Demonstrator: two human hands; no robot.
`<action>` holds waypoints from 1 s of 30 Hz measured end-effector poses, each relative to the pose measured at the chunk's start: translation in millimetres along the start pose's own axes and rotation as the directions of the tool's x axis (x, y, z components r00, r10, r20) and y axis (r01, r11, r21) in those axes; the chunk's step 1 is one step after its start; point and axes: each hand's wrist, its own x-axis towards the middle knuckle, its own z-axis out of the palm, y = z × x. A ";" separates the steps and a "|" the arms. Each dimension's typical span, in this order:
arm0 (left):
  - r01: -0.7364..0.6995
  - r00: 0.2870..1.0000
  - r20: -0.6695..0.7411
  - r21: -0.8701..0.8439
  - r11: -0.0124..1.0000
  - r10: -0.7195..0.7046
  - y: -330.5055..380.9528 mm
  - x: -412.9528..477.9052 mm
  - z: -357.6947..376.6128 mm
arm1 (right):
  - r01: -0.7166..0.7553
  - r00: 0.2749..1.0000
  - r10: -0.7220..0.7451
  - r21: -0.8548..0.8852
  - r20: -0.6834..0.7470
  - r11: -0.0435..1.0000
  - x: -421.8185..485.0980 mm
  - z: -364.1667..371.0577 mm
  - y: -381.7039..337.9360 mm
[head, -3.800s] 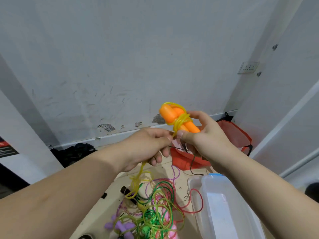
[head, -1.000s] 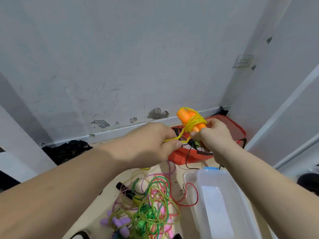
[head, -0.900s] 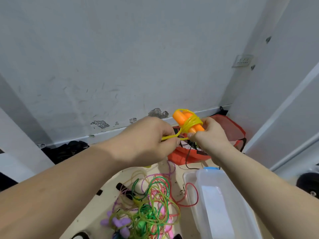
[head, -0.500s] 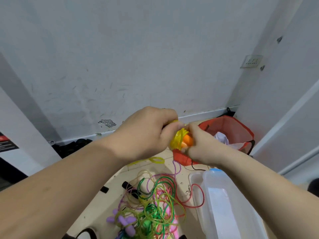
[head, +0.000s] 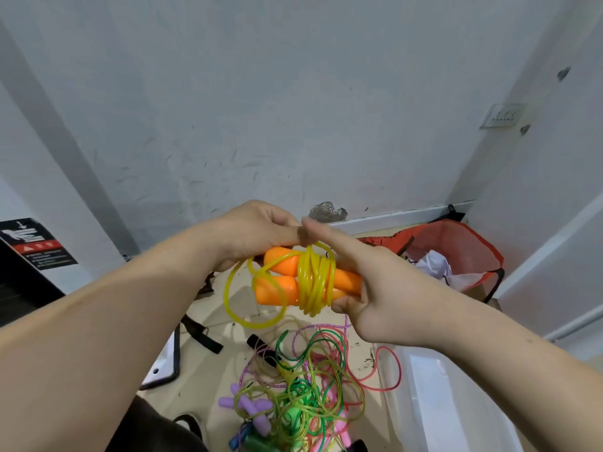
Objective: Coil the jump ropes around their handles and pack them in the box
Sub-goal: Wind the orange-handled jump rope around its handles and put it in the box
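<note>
Two orange handles lie side by side in mid-air, bound in the middle by several turns of yellow rope. One loose yellow loop hangs down at their left. My right hand grips the right ends of the handles, index finger stretched over the coil. My left hand is above and behind, fingers curled on the rope at the top of the bundle. A clear plastic box stands on the floor at lower right. A tangle of green, pink, yellow and purple jump ropes lies below.
An orange-red bag with white paper inside sits by the back wall at the right. Black straps and a white board lie on the floor at left. A dark box with a red label stands at far left.
The coiled handles have turned from upright to lying sideways and sit lower and nearer. More rope is wound on; only one short loop hangs free now.
</note>
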 end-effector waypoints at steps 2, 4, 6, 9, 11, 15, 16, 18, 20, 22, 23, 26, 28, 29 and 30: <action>0.090 0.992 0.094 -0.094 0.991 -0.082 -3.5 -1.4 -0.5 | 0.017 1.000 -0.013 0.228 -0.022 0.973 -1.7 -2.0 -6.7; 0.146 0.978 0.168 -0.133 0.980 -0.123 -5.7 -1.0 3.1 | -0.008 0.998 0.038 0.484 -0.051 0.875 -2.0 -6.5 -8.2; 0.137 0.979 0.170 -0.154 0.978 -0.110 -7.9 4.1 10.7 | -0.047 0.986 0.136 0.626 -0.095 0.778 -0.3 -8.8 -3.1; 0.038 0.982 0.188 -0.058 0.998 -0.027 -7.5 6.9 26.5 | -0.131 0.924 0.353 0.743 -0.149 0.656 5.1 -9.2 17.3; -0.010 0.953 0.302 0.088 0.996 -0.017 -5.2 3.5 42.4 | -0.155 0.884 0.444 0.803 -0.147 0.575 6.4 -11.3 33.9; -0.007 0.923 0.375 0.237 0.972 -0.085 2.4 -1.4 65.9 | -0.239 0.839 0.537 0.826 -0.090 0.511 4.4 -11.6 57.7; -0.002 0.924 0.370 0.269 0.963 -0.101 4.3 -1.7 65.7 | -0.264 0.822 0.561 0.807 -0.099 0.528 4.1 -11.1 63.1; 0.016 0.923 0.362 0.302 0.953 -0.130 7.8 -3.2 59.9 | -0.328 0.783 0.606 0.735 -0.141 0.594 3.3 -10.1 71.9; 0.037 0.931 0.337 0.293 0.955 -0.139 10.7 -4.5 53.8 | -0.400 0.739 0.644 0.640 -0.197 0.656 2.0 -8.0 80.4; 0.025 0.955 0.280 0.268 0.963 -0.102 15.0 -5.4 54.4 | -0.442 0.729 0.635 0.530 -0.258 0.723 2.8 -3.8 85.3; 0.013 0.967 0.242 0.250 0.968 -0.076 17.4 -5.7 56.8 | -0.446 0.742 0.606 0.462 -0.288 0.766 3.9 -1.1 85.8; -0.035 0.985 0.171 0.167 0.985 0.006 24.7 -7.4 66.4 | -0.470 0.793 0.527 0.242 -0.306 0.849 8.9 1.0 77.6; -0.063 0.988 0.148 0.113 0.992 0.046 29.0 -10.6 70.8 | -0.484 0.833 0.498 0.116 -0.241 0.867 10.3 0.7 67.1; -0.084 0.987 0.142 0.086 0.993 0.071 30.7 -12.6 71.9 | -0.470 0.857 0.471 0.059 -0.209 0.881 11.1 1.4 61.8; -0.107 0.985 0.139 0.051 0.993 0.099 32.0 -13.8 72.4 | -0.444 0.880 0.437 0.004 -0.185 0.896 11.5 2.2 55.4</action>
